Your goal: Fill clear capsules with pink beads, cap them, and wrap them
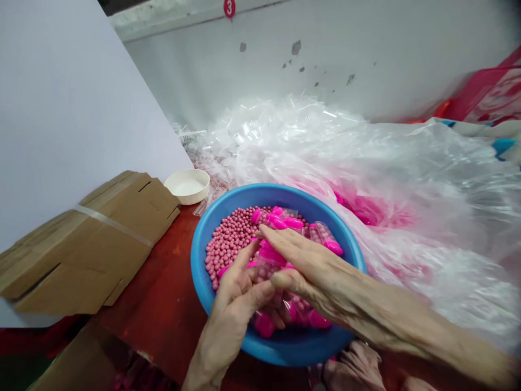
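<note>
One number can be read: a white "3" on a round red sticker (229, 7), set high on the pale wall (264, 60) at the far side, left of the middle. Dark lettering shows on a pale scrap (188, 137) at the far left end of the clear plastic heap (285, 130), too small and blurred to make out. The pink printed item (494, 95) at far right yields no legible word.
</note>
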`<state>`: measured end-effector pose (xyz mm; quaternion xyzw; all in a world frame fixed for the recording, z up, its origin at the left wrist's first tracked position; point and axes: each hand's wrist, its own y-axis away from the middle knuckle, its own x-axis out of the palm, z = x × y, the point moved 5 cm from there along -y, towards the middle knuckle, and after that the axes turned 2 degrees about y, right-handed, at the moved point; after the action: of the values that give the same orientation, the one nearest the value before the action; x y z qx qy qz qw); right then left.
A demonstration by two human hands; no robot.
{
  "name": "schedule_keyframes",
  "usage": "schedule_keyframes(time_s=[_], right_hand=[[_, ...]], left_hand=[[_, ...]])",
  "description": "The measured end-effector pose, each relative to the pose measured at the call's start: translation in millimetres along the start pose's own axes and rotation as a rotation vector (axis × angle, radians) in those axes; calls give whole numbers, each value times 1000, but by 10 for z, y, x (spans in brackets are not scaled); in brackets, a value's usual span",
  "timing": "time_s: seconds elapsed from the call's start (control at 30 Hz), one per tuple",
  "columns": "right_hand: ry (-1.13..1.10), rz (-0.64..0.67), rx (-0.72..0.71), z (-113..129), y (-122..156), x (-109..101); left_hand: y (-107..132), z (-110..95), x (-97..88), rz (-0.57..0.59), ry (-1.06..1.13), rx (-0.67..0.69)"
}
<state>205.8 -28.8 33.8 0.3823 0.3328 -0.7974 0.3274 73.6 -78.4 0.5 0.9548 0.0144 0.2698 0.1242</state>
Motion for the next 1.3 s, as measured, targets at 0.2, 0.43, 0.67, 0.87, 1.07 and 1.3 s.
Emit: schedule_keyframes(time_s=[0.2,0.43,0.67,0.87,1.07,1.3], right_hand=[[77,-45,129,73,-128,122],[195,-193,45,162,-101,61],[191,-338,-158,411,-162,-114],[248,-311,-94,226,-99,75],[165,-333,16,146,-22,144],[-118,-260,101,212,-8,97]], left_hand=[[-43,-97,27,-38,47,98],[74,-118,144,-49,-117,184],[154,-132,290,-108,-101,292],[13,-66,240,-69,-56,350],[-33,42,161,74,110,156],[94,87,110,34,151,86]])
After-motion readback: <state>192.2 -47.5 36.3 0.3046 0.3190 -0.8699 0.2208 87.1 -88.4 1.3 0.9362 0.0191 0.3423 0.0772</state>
